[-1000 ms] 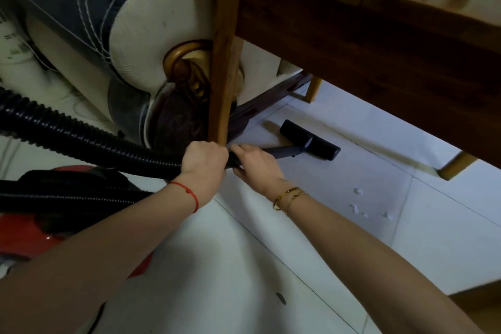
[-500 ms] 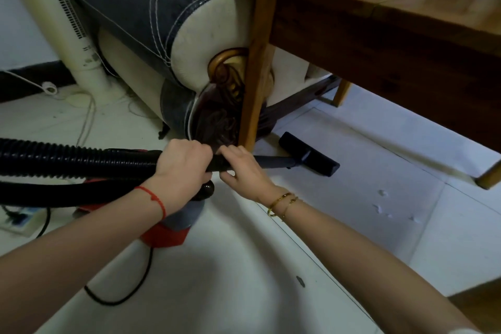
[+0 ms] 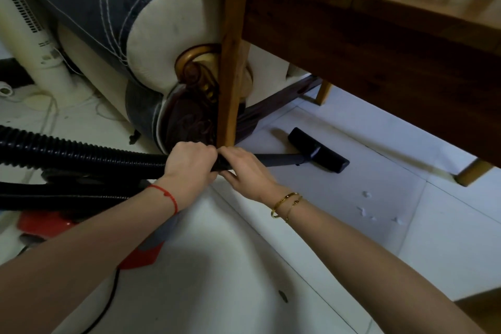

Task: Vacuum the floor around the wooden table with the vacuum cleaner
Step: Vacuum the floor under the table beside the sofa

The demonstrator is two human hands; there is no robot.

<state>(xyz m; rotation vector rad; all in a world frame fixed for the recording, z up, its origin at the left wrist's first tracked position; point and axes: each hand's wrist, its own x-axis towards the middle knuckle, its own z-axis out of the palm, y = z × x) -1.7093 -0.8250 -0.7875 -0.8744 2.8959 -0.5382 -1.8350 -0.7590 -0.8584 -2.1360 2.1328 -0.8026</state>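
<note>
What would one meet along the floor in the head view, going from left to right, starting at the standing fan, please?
Standing fan → black hose → left hand → right hand → vacuum floor head → white scraps → table leg.

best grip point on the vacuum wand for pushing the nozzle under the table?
Grip the rigid wand at its near end, where it joins the ribbed hose, coming from above. It is a slim straight tube lying low towards the floor nozzle; the left hand and right hand both hold there.
</note>
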